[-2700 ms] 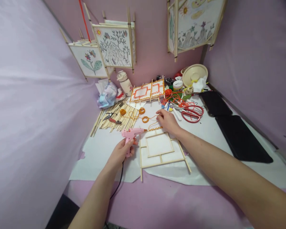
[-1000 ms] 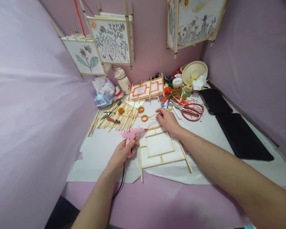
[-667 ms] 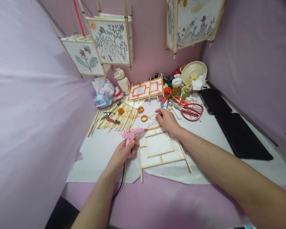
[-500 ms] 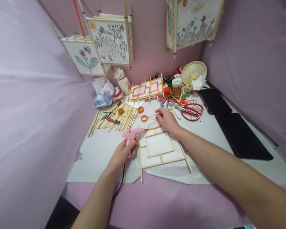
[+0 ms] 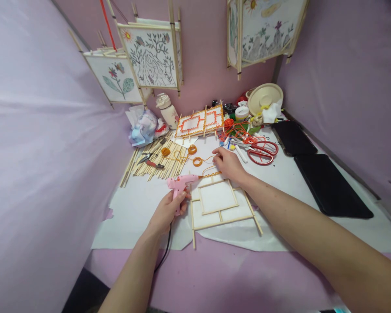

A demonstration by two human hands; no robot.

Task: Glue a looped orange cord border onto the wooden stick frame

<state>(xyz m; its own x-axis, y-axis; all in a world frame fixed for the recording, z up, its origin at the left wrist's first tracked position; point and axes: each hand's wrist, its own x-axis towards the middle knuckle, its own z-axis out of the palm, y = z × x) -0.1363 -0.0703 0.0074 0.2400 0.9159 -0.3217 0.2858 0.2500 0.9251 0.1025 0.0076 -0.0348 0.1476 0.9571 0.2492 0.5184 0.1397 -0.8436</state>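
My left hand [image 5: 173, 208] is closed round the handle of a pink hot glue gun [image 5: 182, 181], its nozzle pointing right at the top edge of a wooden stick frame [image 5: 223, 222] backed with white paper. Along that edge runs a wavy orange cord [image 5: 211, 174]. Just beyond the frame, my right hand [image 5: 228, 163] pinches the loose orange cord between its fingertips. The cord leads left toward orange coils [image 5: 197, 161] and a small orange ball [image 5: 165, 151] on the table.
Thin wooden sticks [image 5: 169, 163] lie at left with red-handled pliers [image 5: 153, 163] on them. Red scissors [image 5: 262, 153], a decorated panel [image 5: 200, 123], a bottle [image 5: 167, 111] and black flat devices [image 5: 332, 184] surround the work. Stick lanterns [image 5: 154, 56] hang above.
The glue gun's tip has shifted very slightly to the right along the frame's top edge. My right hand and the frame stay practically still.
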